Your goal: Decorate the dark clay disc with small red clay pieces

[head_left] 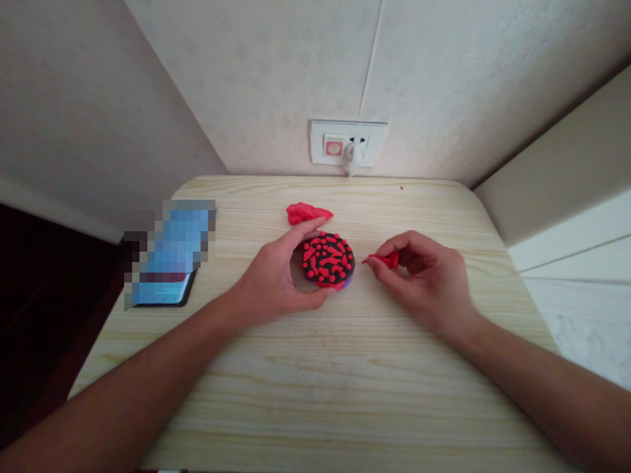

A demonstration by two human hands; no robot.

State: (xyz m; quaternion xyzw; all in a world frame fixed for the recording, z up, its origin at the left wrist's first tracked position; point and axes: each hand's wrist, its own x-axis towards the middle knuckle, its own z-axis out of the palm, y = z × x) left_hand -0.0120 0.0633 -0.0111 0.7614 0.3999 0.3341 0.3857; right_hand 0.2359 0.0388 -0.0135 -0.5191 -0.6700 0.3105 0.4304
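My left hand (279, 276) is closed around the side of a small round clay piece (328, 257), thumb at the near side and fingers at the far side. Its black top carries many red dots and short red strips, and a bit of purple shows at the lower edge. To the right of it, my right hand (424, 279) pinches a lump of red modelling clay (388, 260), whose thin pointed tip sticks out toward the round piece without touching it. Behind my left fingertips lies another flattened red clay lump (306, 213).
A pale wood-grain table (315, 387) stands against the wall. On its left side lies a phone (170, 263), partly blurred out. A wall socket (348, 142) with a white plug is behind the table. A tiny red crumb (401, 188) lies near the back edge.
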